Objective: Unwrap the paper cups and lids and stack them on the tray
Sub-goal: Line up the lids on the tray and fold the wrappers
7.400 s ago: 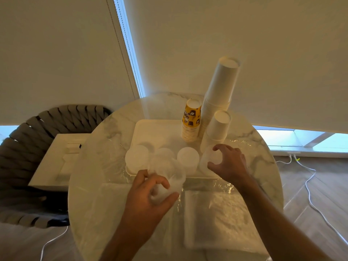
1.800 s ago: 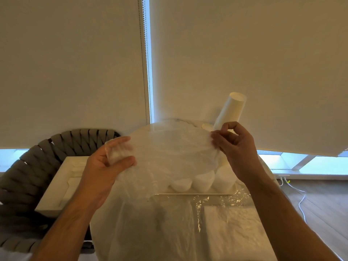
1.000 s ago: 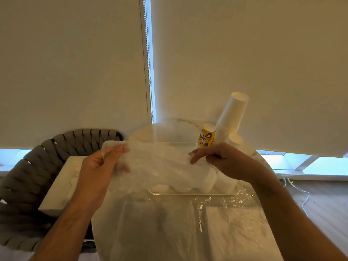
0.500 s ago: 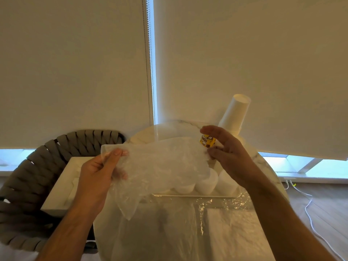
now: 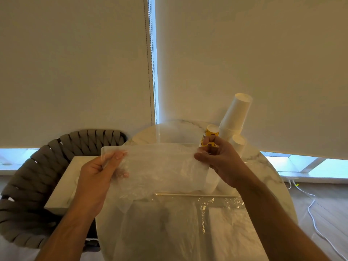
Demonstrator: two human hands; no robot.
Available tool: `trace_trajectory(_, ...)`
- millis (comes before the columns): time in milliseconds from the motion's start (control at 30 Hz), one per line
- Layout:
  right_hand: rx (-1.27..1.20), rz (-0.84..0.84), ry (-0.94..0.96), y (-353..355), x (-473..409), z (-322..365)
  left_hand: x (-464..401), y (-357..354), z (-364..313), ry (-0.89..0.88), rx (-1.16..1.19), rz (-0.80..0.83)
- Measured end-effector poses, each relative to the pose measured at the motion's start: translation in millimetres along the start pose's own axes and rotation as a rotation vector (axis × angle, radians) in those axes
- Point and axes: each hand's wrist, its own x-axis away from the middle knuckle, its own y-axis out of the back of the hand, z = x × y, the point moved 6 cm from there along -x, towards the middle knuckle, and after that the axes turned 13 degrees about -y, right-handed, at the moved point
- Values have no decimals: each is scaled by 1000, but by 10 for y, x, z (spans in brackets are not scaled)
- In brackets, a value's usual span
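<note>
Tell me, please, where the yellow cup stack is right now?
The yellow cup stack stands at the table's far side, just left of the tall white cups, behind the right hand.

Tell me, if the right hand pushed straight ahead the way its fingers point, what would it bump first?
Probably the yellow cup stack, just beyond the right hand; depth is hard to judge.

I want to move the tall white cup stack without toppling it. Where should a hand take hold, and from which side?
Probably low, around the wider band of nested rims of the tall white cup stack, coming from the right. It leans to the right and narrows toward its top, so a high grip would likely tip it. The yellow cup stack and the right hand crowd its left side.
</note>
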Motion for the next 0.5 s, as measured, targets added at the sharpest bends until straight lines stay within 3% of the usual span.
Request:
trace_trajectory(167,170,-6,61,-7,17,75,13,47,18,4,-25,-8)
trace_trajectory(267,275,75,21,-105,47,112,21,38,3,-7,-44,-11)
trace_trajectory(500,440,55,-1,-133,66,159,9,23,-31,12,-1,-40)
